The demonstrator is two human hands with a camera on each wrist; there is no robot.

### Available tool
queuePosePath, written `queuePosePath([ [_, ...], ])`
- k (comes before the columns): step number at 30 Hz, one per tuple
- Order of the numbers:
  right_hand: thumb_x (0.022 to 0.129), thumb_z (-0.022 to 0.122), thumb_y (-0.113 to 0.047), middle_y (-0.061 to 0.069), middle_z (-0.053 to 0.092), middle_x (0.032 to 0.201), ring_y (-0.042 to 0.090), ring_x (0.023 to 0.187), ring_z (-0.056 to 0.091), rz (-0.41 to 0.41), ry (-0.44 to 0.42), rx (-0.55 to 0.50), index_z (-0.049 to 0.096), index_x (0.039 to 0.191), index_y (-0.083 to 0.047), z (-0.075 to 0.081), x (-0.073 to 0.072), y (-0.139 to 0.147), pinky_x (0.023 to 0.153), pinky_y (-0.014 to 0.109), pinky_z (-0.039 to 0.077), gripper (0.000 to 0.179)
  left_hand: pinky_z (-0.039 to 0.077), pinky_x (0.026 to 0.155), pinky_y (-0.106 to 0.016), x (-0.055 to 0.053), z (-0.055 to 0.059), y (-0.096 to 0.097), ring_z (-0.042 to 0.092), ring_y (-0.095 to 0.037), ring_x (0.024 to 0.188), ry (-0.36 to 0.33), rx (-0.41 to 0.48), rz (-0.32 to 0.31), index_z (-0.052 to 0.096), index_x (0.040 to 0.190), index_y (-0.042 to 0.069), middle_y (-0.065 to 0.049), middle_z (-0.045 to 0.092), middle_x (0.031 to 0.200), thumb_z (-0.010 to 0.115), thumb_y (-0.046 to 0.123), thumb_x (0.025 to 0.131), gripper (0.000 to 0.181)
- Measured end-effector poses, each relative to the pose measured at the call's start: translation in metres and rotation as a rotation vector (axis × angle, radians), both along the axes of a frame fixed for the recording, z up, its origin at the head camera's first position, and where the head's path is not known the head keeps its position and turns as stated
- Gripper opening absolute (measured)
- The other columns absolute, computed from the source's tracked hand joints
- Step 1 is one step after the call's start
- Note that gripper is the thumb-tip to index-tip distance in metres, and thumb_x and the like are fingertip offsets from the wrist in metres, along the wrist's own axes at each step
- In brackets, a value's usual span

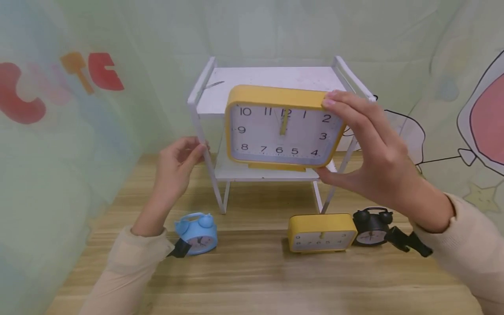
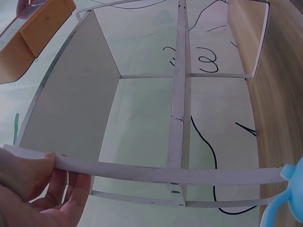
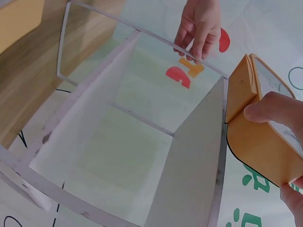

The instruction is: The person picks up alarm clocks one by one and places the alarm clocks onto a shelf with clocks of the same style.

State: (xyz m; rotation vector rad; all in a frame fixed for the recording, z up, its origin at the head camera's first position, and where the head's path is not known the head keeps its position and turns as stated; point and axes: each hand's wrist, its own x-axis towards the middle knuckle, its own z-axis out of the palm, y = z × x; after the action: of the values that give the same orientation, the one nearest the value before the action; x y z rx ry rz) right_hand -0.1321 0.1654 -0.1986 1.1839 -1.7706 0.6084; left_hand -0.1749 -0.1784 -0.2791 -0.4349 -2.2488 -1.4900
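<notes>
In the head view my right hand [image 1: 378,153] grips a large yellow clock [image 1: 275,96] by its right side, fingers on the top corner and thumb beneath. The clock faces me, tilted slightly, in front of a white two-tier shelf [image 1: 271,179]. In the right wrist view its yellow underside and foot [image 3: 241,90] show near the shelf's upper board. My left hand [image 1: 177,166] pinches the shelf's left front post; the left wrist view shows the thumb and curled fingers [image 2: 57,184] around that white bar.
On the wooden table [image 1: 244,280], a blue twin-bell alarm clock [image 1: 201,238] stands at left. A smaller-looking yellow clock [image 1: 323,223] stands at right beside a black twin-bell alarm clock [image 1: 370,225]. A printed cloth backdrop [image 1: 157,35] rises behind and at the sides.
</notes>
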Motion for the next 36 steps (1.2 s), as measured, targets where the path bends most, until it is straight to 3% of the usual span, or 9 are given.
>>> queuePosePath([
  [9,0.040,0.089,0.014,0.023,0.053,0.132,0.038,0.126,0.051,-0.017,0.033,0.004,0.050,0.132,0.007,0.024,-0.015,0.000,0.106,0.037,0.046,0.100,0.059,0.082,-0.030,-0.001,-0.003,0.001,0.068,-0.009,0.090,0.019,0.021,-0.009,0.065,0.109,-0.010,-0.018,0.069,0.103,0.060,0.014,0.102,0.026],
  [36,0.057,0.092,0.002,0.025,0.049,0.132,0.032,0.119,0.050,-0.157,0.132,0.103,0.044,0.138,0.006,0.069,-0.078,0.015,0.099,0.030,0.048,0.095,0.059,0.083,-0.030,-0.005,-0.006,0.007,0.068,-0.011,0.091,0.007,0.033,-0.028,0.064,0.111,-0.010,-0.019,0.069,0.105,0.060,0.015,0.102,0.027],
])
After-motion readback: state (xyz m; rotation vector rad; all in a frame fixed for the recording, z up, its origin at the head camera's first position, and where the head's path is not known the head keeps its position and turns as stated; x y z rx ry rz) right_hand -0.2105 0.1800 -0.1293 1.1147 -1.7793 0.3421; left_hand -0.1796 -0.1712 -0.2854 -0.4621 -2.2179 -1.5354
